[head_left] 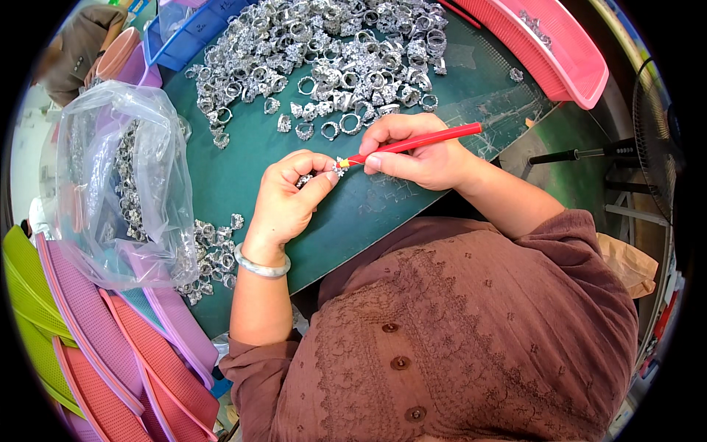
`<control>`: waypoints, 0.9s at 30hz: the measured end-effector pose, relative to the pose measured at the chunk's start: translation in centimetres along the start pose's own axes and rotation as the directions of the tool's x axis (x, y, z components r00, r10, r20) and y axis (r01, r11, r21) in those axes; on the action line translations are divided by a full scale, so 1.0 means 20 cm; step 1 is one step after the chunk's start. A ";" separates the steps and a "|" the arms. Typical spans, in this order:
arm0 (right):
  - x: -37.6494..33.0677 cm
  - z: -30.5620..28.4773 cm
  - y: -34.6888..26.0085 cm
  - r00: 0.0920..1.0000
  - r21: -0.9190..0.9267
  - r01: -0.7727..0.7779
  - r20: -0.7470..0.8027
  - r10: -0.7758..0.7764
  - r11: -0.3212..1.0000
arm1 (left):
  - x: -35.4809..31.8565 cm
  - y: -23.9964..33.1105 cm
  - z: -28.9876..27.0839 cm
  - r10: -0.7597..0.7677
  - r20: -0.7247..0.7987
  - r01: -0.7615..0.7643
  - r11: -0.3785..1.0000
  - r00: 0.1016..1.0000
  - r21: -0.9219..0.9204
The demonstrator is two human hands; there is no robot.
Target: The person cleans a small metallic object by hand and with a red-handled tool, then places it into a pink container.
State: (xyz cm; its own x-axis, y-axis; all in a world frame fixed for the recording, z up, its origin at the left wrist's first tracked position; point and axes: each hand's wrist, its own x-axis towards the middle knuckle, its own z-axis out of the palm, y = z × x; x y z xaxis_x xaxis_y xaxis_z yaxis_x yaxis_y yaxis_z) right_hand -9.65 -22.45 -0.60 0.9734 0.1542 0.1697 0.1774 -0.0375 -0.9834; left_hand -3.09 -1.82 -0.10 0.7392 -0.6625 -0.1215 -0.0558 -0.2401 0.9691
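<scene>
My left hand (282, 195) is closed, pinching a silvery ring (338, 170) with a cluster of stones between thumb and forefinger. In my right hand (423, 155) is a slim red pen-like stick (445, 136), gripped as one holds a pencil. Its yellow tip meets the ring's stone-set head; I cannot make out exactly what the tip is. Beyond both hands a large heap of silvery rings (324, 62) covers the far part of the green tabletop (331, 239). A smaller group of rings (211, 254) lies left of my left wrist.
On the left stands a clear plastic bag (158, 177) with more rings inside. Stacked pink, purple and green baskets (88, 324) crowd the lower left. A blue bin (188, 33) is at the back, a pink tray (571, 62) at the far right. A fan (652, 140) stands right.
</scene>
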 end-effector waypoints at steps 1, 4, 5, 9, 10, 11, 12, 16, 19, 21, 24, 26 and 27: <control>0.00 0.00 0.01 1.000 0.006 0.001 -0.004 -0.001 1.000 | 0.00 0.00 0.00 0.000 0.001 0.000 1.000 1.000 0.003; 0.00 0.00 0.01 1.000 -0.022 0.013 -0.006 -0.013 1.000 | 0.00 0.00 0.00 0.003 0.001 -0.003 1.000 1.000 0.007; 0.00 0.00 0.01 1.000 -0.038 0.018 -0.005 -0.018 0.999 | 0.00 0.00 0.00 0.004 0.000 -0.004 1.000 1.000 0.008; 0.00 -0.01 0.00 1.000 -0.037 0.018 -0.021 -0.019 0.999 | 0.00 0.02 0.00 -0.065 -0.014 0.065 0.998 0.998 -0.005; 0.00 -0.01 0.01 1.000 -0.041 0.017 -0.025 -0.018 0.999 | 0.00 0.02 0.00 -0.066 -0.015 0.066 0.998 0.998 -0.007; 0.00 -0.02 0.01 0.999 -0.044 0.015 -0.029 -0.016 0.999 | 0.00 0.02 0.00 -0.067 -0.017 0.067 0.998 0.998 -0.009; 0.00 -0.02 0.01 0.999 -0.002 0.019 -0.037 -0.019 1.000 | 0.00 0.02 0.00 -0.076 -0.017 0.075 0.997 0.997 -0.022; -0.01 -0.03 -0.01 0.997 0.105 0.016 -0.077 -0.008 0.994 | 0.00 0.02 0.00 -0.083 -0.024 0.082 0.995 0.996 -0.048; -0.01 -0.04 0.00 0.993 0.139 0.026 -0.113 -0.010 0.990 | -0.01 0.02 -0.01 -0.118 -0.028 0.115 0.989 0.993 -0.096; 0.00 -0.04 -0.01 0.991 0.112 0.029 -0.130 -0.014 0.993 | -0.01 0.01 -0.01 -0.129 -0.030 0.124 0.984 0.991 -0.128; 0.00 -0.04 0.00 0.984 0.056 0.086 -0.161 -0.076 0.995 | -0.01 0.00 -0.01 -0.104 -0.031 0.099 0.985 0.994 -0.142; 0.00 -0.04 0.01 0.978 0.062 0.094 -0.192 -0.080 0.994 | 0.00 0.00 -0.01 -0.089 -0.022 0.085 0.988 0.996 -0.132; 0.00 -0.04 0.01 0.975 0.066 0.099 -0.206 -0.083 0.993 | 0.00 0.00 -0.01 -0.087 -0.024 0.083 0.987 0.996 -0.141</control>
State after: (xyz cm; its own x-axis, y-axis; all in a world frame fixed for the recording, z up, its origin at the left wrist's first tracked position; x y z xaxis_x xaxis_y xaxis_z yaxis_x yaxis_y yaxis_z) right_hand -9.49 -23.18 -0.74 0.9642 -0.0504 0.2603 0.2625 0.0432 -0.9640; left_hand -3.08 -1.70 0.01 0.7571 -0.6219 -0.2000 0.1006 -0.1916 0.9763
